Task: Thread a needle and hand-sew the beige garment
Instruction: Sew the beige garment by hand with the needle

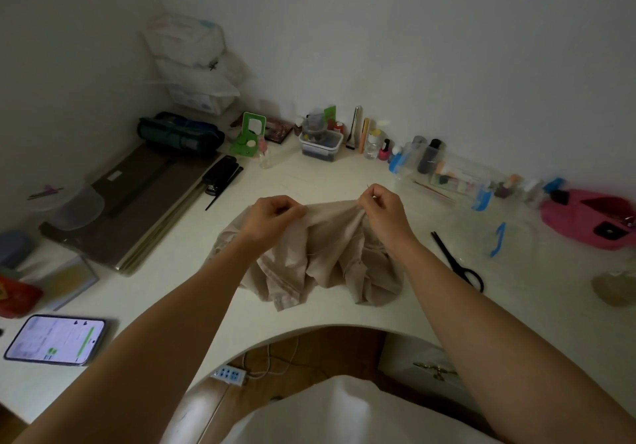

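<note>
both arms reach straight out over the tabletop point(192, 271), forearms nearly parallel. the left hand point(275, 214) has its fingers curled in, pinching the top edge of the garment point(320, 257). the right hand point(380, 207) is curled the same way, pinching that edge a bit further along, and a thin needle point(368, 187) tip pokes up above its fingers. the stretch of fabric between the hands is pulled up and fairly taut, while the rest slumps in crumpled folds on the tabletop in front of the person.

the front edge of the tabletop curves inward just below the garment. there's bare surface behind the hands and on both sides. scissors point(457, 261) lie near the right forearm, apart from the cloth. a lit phone point(56, 338) sits well off to the left.

the tabletop is white and the lighting dim. bottles point(406, 154) and small boxes line the wall at the back, and a power strip point(230, 374) lies on the wood floor underneath.
</note>
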A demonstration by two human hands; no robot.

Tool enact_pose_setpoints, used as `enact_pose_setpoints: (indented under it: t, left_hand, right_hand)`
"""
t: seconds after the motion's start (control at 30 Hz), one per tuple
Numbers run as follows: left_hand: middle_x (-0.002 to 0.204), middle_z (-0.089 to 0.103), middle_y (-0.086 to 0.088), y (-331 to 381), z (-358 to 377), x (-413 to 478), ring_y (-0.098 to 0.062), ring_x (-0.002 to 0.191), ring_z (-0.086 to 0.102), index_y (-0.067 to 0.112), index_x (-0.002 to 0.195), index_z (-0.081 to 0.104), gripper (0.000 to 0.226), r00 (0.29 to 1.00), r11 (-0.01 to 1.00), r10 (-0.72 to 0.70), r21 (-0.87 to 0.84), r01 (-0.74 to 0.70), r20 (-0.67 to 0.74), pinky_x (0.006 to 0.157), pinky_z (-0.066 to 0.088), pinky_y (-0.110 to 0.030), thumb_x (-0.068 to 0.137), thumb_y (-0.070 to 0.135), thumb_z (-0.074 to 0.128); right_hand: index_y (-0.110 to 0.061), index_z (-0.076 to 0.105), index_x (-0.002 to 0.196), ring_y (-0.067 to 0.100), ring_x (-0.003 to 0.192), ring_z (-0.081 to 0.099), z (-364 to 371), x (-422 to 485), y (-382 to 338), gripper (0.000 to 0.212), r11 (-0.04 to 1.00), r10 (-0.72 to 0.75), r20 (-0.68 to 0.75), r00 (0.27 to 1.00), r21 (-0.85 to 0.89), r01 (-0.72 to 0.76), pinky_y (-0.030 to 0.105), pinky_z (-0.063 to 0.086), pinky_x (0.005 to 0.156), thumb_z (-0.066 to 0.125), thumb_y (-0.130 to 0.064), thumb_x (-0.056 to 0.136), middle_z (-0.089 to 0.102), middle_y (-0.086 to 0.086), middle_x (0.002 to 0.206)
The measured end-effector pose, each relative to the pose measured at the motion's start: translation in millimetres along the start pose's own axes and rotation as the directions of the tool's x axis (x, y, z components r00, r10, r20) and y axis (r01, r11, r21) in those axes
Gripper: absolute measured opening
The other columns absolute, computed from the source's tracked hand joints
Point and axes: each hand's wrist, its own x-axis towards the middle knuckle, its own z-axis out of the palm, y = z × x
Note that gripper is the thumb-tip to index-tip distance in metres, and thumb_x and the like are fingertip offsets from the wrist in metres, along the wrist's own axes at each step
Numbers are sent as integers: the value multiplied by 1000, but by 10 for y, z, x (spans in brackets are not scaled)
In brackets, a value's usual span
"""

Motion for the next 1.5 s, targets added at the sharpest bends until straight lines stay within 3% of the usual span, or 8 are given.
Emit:
enact_pose_setpoints:
  t: [0.1, 0.2, 0.3, 0.53, 0.77, 1.03, 1.27, 1.5]
  left_hand:
    - [83, 68, 2, 1, 38, -19, -5, 77, 62, 13, 88, 70, 16, 1000, 1000, 10, -21, -10, -1, 65, 46, -9, 93, 25, 61]
    - [83, 68, 4, 20, 61, -19, -3, 77, 61, 14, 87, 69, 15, 999, 999, 38, 0, -38, 10, 70, 46, -13, 93, 25, 61]
    - [82, 66, 1, 82, 98, -22, 5, 70, 58, 9, 91, 69, 18, 996, 996, 78, 28, -79, 46, 67, 45, -8, 94, 23, 59]
    - [97, 68, 3, 82, 5, -62, -2, 87, 60, 13, 104, 70, 24, 997, 997, 35, 72, -40, 72, 72, 45, -11, 98, 28, 51]
    - [96, 70, -3, -7, -72, -44, -13, 91, 63, 12, 98, 73, 22, 995, 997, -38, 66, 32, 89, 78, 51, -22, 93, 29, 60]
    - [87, 67, 1, -19, -58, -64, -7, 78, 59, 12, 95, 69, 22, 1000, 998, -29, 64, 29, 4, 64, 45, -14, 93, 32, 60]
    - [87, 61, -4, 19, -50, -55, -14, 79, 54, 7, 98, 63, 18, 997, 999, -42, -23, 41, -67, 72, 45, -27, 97, 23, 53]
    - [98, 66, 1, 92, 20, -91, -11, 90, 59, 12, 102, 69, 23, 997, 996, -77, -57, 75, -23, 74, 45, -20, 96, 29, 54]
  right_hand:
    - [-15, 55, 80, 11, 69, 46, -6, 10, 4, 18, 999, 36, -4, 999, -8, -36, 31, 42, 74, 51, -20, 97, 53, 3, 76]
    - [-21, 63, 111, 4, 81, 55, 14, -21, -100, 18, 999, 14, 76, 997, 30, -17, 25, 48, 81, 53, -24, 97, 61, -5, 100]
    - [-26, 59, 128, -2, 61, 48, 101, -63, -273, 31, 998, -6, 279, 960, 60, -11, 8, 38, 50, 55, -23, 98, 53, -16, 86]
    - [-15, 63, 80, -7, 46, 49, 131, -97, -262, 17, 999, 9, 338, 941, 35, -22, 9, 36, 46, 61, -21, 96, 57, -17, 55]
    - [-12, 59, 80, 1, 38, 34, 80, -115, -201, 18, 988, 8, 306, 952, 144, -55, 12, 27, 40, 54, -11, 97, 46, -17, 43]
    - [-14, 54, 71, 3, 44, 29, 96, -107, -93, 24, 975, -2, 256, 967, 214, -55, 18, 25, 44, 56, -11, 95, 38, -9, 51]
    - [-10, 60, 84, 6, 44, 28, 60, -100, -99, 16, 970, -5, 350, 937, 229, -81, 20, 24, 43, 61, -22, 95, 39, -6, 54]
    - [-13, 61, 83, 5, 41, 29, 32, -119, -84, 17, 981, 13, 320, 947, 182, -74, 17, 26, 40, 55, -16, 99, 40, -11, 48]
